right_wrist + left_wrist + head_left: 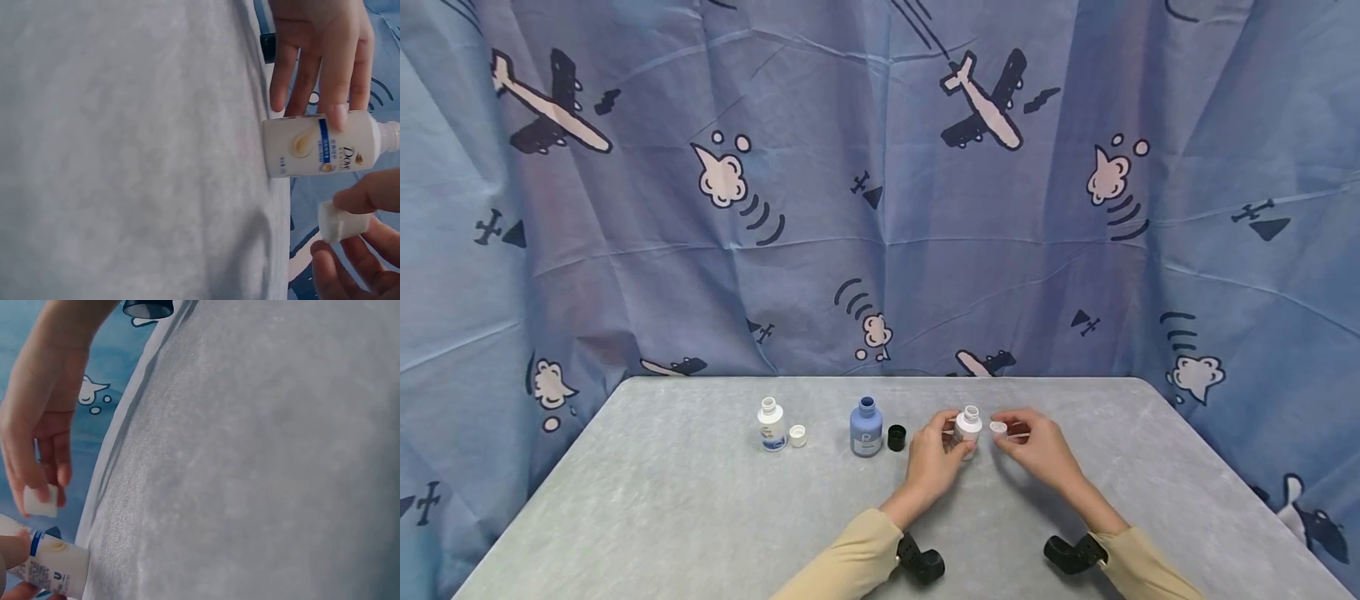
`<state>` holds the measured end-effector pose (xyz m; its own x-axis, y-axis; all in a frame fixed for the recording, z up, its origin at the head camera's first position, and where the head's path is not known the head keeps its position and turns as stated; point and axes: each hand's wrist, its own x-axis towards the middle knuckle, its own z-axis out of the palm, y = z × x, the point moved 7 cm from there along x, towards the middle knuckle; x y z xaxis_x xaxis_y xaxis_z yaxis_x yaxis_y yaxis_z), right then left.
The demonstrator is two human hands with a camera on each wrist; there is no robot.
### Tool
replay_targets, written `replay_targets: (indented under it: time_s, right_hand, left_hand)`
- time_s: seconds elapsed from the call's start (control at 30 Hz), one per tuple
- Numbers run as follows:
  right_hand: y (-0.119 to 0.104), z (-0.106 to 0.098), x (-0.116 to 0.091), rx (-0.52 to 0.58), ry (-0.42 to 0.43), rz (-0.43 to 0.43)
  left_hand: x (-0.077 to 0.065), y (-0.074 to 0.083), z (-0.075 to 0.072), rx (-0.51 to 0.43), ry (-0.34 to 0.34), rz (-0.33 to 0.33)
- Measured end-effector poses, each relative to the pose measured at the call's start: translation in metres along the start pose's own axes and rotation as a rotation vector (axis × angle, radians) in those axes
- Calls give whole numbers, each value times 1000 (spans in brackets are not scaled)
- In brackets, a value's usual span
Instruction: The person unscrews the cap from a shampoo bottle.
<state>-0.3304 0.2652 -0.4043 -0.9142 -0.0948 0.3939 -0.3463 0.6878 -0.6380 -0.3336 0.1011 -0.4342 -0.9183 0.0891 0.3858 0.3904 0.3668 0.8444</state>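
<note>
My left hand grips a small white bottle round its sides, thumb in front and fingers behind. The bottle's neck is bare, and in the right wrist view the bottle shows a Dove label with a blue band and a golden drop. Just to the right, my right hand pinches a white cap between thumb and fingers. Cap and bottle are a small gap apart. In the left wrist view, the cap hangs from the fingertips near the bottle.
Left of my hands stands an uncapped blue bottle with a black cap beside it. Farther left is an uncapped white bottle, its white cap lying close by. A patterned blue curtain hangs behind the grey table.
</note>
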Motion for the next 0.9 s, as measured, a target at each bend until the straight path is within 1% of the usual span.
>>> replay_targets:
  time_s: [0.07, 0.2, 0.3, 0.43, 0.57, 0.63, 0.8, 0.9]
  right_hand:
    - [2, 2, 0, -15, -19, 0]
    - [6, 6, -2, -39, -62, 1]
    - [9, 9, -3, -52, -83, -2]
    - [9, 12, -3, -60, -105, -7]
    - [10, 14, -4, -62, -120, -5]
    - [11, 15, -5, -62, -128, -2]
    - [14, 19, -6, -75, -154, 30]
    - [14, 20, -6, -87, -163, 48]
  left_hand:
    - [0, 0, -1, -3, 8, 19]
    - [-2, 0, -2, 4, 9, 30]
    - [-3, -1, -3, 19, -3, 28]
    - [-5, 0, -7, 36, -15, 52]
    - [-7, -1, -8, 48, -40, 63]
    - [-8, -2, -8, 49, -62, 58]
    - [-11, -4, -9, 51, -114, 56]
    - [-13, -3, -11, 74, -139, 70]
